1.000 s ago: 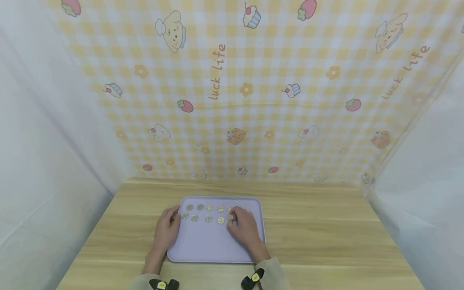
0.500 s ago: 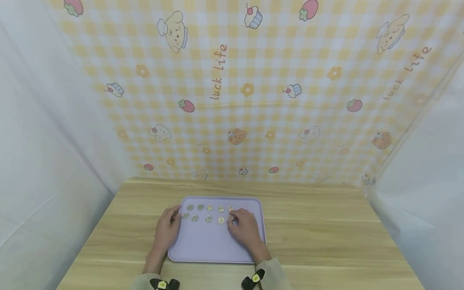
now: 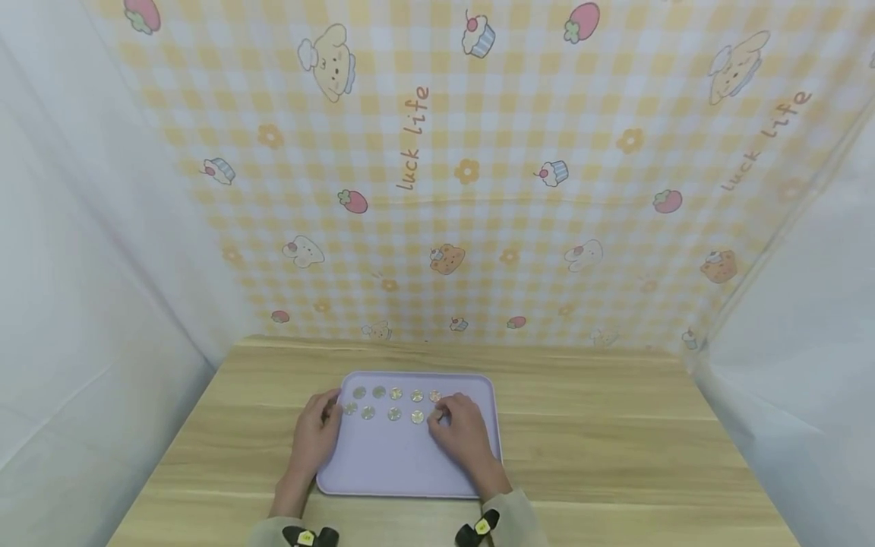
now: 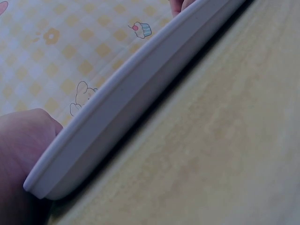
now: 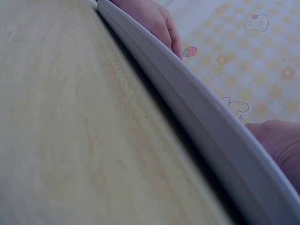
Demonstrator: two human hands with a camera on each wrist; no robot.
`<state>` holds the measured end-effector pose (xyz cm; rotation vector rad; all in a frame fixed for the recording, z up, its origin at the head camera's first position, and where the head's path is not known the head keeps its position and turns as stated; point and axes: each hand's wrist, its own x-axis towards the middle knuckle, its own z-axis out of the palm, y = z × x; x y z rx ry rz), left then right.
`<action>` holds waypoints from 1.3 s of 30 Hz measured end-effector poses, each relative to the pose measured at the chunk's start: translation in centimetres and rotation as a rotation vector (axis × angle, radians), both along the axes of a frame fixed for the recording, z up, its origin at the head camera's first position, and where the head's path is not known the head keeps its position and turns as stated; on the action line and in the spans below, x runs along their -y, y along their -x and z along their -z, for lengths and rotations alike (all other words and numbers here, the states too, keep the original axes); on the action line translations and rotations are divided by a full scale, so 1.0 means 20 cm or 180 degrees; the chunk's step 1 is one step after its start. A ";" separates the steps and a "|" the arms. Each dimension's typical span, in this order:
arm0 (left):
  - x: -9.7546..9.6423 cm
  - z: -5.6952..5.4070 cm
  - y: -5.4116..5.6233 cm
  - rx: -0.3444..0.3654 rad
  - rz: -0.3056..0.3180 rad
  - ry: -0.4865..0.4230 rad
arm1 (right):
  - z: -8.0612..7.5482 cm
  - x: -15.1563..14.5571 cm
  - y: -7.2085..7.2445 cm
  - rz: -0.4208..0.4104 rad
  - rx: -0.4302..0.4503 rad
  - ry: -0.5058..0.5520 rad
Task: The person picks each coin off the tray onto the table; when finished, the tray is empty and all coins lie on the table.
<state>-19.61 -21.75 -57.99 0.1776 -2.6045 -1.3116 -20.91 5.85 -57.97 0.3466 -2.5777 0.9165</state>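
Yellow-and-white checked cloth [image 3: 519, 228] printed with cartoon puppies, cupcakes and strawberries hangs behind a pale wood-grain table [image 3: 601, 425]. From the head view, a shallow lilac rectangular tray [image 3: 383, 463] lies on the table, bearing two rows of small round shiny coin-like discs [image 3: 394, 414] toward its far side. The left hand [image 3: 317, 437] touches the tray's left rim, fingers curled; whether they clamp it, I cannot tell. The right hand [image 3: 465, 429] bends thumb and forefinger toward each other at the near row's right end; whether a disc is pinched there is too small to tell. From the left wrist, the tray's side wall hides most of both hands. From the right wrist, likewise, the wall hides the discs. Judging by this, lining up the near row is in hand, and the next move calls for a light fingertip release without nudging neighbouring discs.
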 end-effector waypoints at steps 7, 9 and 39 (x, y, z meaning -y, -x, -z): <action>-0.01 -0.01 0.00 -0.0027 0.0018 0.0003 | -0.01 0.00 -0.01 -0.0016 0.0139 0.0053; -0.01 -0.01 0.00 -0.0015 0.0000 0.0020 | -0.01 0.01 -0.01 -0.0035 0.0110 0.0048; 0.00 0.00 0.00 0.0086 0.0015 0.0055 | 0.01 0.01 0.00 -0.0145 -0.0623 0.0317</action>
